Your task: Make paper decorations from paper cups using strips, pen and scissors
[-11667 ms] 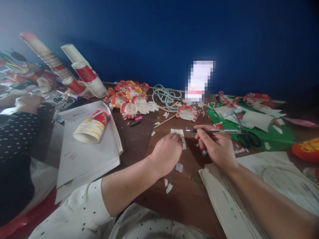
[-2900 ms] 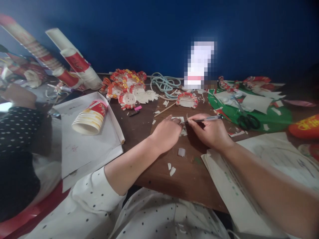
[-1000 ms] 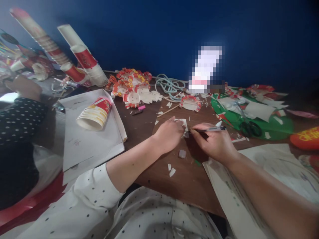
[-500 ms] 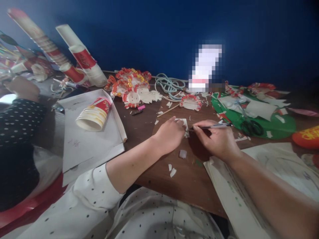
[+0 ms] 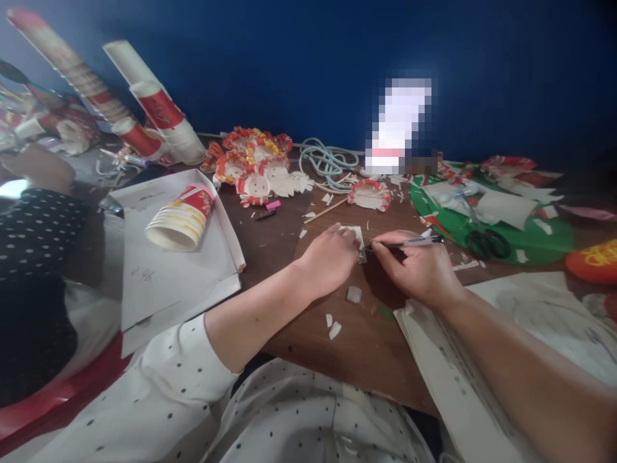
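Observation:
My right hand (image 5: 419,263) is closed round a pen (image 5: 427,240), whose tip end points left toward a small piece of white paper (image 5: 360,239). Resting on that paper, my left hand (image 5: 332,256) lies palm down, its fingers stretched over the sheet and hiding much of it. Just below the hands, a small whitish block (image 5: 353,294), perhaps an eraser, sits on the brown table (image 5: 308,331). Two white paper scraps (image 5: 334,330) lie nearer to me. Beyond the paper are a thin wooden stick (image 5: 325,211) and a red-and-white paper cutout (image 5: 370,195).
Left of me, a shallow white box (image 5: 144,289) holds stacked paper cups (image 5: 180,218); taller cup stacks (image 5: 164,116) stand behind. Scissors (image 5: 486,243) lie on green sheet material (image 5: 554,247). Large papers (image 5: 520,302) are under my right forearm. A co-worker's dark dotted sleeve (image 5: 43,231) is at far left.
The pen has tilted slightly and shifted a little to the left with my right hand. My left hand stays on the paper. The whole view has moved slightly.

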Motion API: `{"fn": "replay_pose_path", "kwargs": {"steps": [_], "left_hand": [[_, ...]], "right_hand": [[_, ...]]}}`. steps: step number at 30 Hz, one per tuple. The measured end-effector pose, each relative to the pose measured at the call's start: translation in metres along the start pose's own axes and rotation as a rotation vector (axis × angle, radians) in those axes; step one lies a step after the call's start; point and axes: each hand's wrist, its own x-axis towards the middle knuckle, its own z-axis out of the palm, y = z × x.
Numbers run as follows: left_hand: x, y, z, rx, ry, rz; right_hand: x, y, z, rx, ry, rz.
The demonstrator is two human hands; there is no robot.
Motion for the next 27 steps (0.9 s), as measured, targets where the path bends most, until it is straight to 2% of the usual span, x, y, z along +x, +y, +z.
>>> {"fn": "replay_pose_path", "kwargs": {"steps": [14, 20, 27], "left_hand": [[0.0002, -0.0012, 0.0023, -0.03, 0.033, 0.006], [0.0008, -0.0008, 0.0012, -0.031, -0.001, -0.005], [0.0, -0.0033, 0.0026, -0.036, 0.041, 0.016]], "right_hand": [[0.0012, -0.0036, -0.003, -0.003, -0.004, 0.026], [0.0009, -0.0048, -0.0034, -0.012, -0.001, 0.027], [0.0005, -0.0046, -0.0019, -0.028, 0.01, 0.025]]}}
